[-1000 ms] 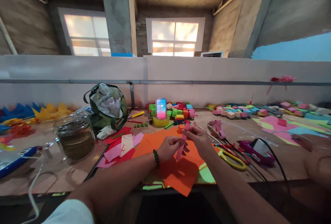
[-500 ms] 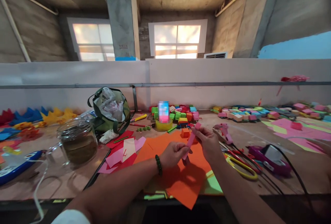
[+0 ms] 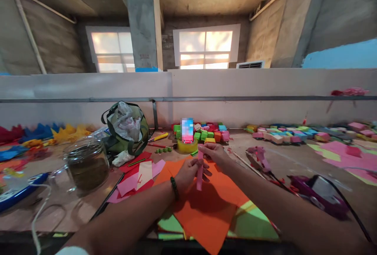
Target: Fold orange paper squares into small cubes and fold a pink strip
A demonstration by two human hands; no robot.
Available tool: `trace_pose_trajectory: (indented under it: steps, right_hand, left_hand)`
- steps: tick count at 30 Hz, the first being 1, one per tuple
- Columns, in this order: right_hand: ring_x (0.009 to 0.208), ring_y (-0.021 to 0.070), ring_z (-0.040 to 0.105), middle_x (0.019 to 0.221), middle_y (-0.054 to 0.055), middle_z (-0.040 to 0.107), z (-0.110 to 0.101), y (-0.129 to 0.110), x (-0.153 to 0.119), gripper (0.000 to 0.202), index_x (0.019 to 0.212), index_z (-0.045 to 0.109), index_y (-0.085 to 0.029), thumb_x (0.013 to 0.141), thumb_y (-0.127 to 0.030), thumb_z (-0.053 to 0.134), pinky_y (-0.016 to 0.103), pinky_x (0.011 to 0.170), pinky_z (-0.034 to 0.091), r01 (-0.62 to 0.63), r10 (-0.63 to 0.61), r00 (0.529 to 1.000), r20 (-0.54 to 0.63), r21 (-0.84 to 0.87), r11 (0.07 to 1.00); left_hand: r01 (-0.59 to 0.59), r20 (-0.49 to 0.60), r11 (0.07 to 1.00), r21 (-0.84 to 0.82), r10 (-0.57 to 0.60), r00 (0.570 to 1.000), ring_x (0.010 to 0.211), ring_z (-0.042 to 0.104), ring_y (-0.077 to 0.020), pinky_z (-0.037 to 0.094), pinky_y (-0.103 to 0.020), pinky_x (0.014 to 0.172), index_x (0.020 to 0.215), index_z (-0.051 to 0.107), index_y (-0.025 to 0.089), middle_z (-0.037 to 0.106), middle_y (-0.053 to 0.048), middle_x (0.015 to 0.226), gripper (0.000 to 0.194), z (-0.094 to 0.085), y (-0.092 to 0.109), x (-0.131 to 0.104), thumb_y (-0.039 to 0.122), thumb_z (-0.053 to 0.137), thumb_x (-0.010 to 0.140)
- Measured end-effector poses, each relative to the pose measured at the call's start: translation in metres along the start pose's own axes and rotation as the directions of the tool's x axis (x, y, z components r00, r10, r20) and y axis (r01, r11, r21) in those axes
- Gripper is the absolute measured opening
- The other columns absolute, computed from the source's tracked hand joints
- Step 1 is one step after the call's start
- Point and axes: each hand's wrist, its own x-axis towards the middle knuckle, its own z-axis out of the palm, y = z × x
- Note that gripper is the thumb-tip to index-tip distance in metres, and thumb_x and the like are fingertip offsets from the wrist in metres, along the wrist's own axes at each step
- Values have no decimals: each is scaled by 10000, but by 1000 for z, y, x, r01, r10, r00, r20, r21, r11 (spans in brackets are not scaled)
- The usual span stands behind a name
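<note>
A narrow pink strip [image 3: 200, 174] hangs nearly upright between my two hands, above an orange sheet [image 3: 206, 211]. My left hand [image 3: 190, 171], with a dark green bead bracelet [image 3: 174, 188] at the wrist, pinches the strip around its middle. Its upper end is gripped between the thumb and fingers of my right hand [image 3: 216, 155]. Beneath the orange sheet, green sheets [image 3: 250, 223] stick out on the right and at the front. Left of it lie pink and red pieces and a pale piece [image 3: 144, 172] marked with a 4.
A lit phone [image 3: 187, 130] stands in a yellow tape roll [image 3: 188, 147], beside small colored blocks [image 3: 206, 134]. To the left are a glass mug [image 3: 86, 166] and a camouflage bag [image 3: 129, 129]. A pink glue gun [image 3: 259, 156] and a purple device [image 3: 318, 196] lie right.
Both hands have shifted left with the pink strip, which has turned from slanted to nearly vertical. My right forearm now covers the yellow-handled scissors. The view has tilted slightly.
</note>
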Motion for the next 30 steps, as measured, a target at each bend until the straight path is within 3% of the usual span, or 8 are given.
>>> trace_pose_trajectory:
  steps: [5,13,18,20,24,27,30]
  right_hand:
    - [489,80,398,497,-43,480,8,29,15,472,528,548,-162,559,-590,743,228,479,325,60,-60,998,-13,10,998]
    - [485,94,367,498,-37,446,-14,76,31,485,563,497,-189,621,-628,695,237,446,286,84,-74,969,-235,30,996]
    - [482,90,359,509,-41,443,-15,77,30,476,567,478,-194,665,-619,669,238,454,284,85,-72,968,-240,44,995]
    - [468,87,354,494,-46,431,-12,74,27,489,545,468,-195,656,-627,668,242,456,289,83,-69,973,-221,54,995]
    - [445,90,383,459,-47,444,-2,67,16,466,533,507,-187,629,-597,705,247,462,312,82,-74,989,-125,63,995]
    - [430,101,418,447,-32,486,4,66,10,431,545,563,-173,585,-556,756,249,447,319,64,-61,997,-36,66,996]
    - [430,87,394,433,-36,463,0,69,15,456,497,538,-165,565,-554,766,238,439,302,58,-52,996,-76,86,995]
  left_hand:
    - [27,-9,999,47,-27,1000,507,609,-159,461,-266,549,764,599,103,631,-54,539,584,-13,-3,10,676,622,657]
    - [229,106,968,99,-239,965,438,627,-181,401,-219,391,856,582,123,677,-77,643,555,-22,-15,10,650,606,684]
    - [290,128,952,95,-301,945,468,638,-185,434,-237,418,814,592,117,677,-87,681,550,-21,-9,6,650,621,683]
    - [275,122,959,70,-282,952,515,650,-190,462,-257,453,810,603,107,685,-105,726,551,-19,-7,5,638,646,670]
    - [177,7,984,14,-177,984,593,650,-171,509,-277,570,817,600,109,685,-97,710,539,-16,-9,8,613,685,644]
    - [157,-17,987,24,-157,987,561,633,-157,497,-260,556,786,598,103,669,-84,651,560,-17,-12,11,631,685,623]
    - [176,-6,983,46,-176,984,513,617,-151,483,-252,511,744,599,96,660,-81,621,581,-17,-14,11,646,700,586]
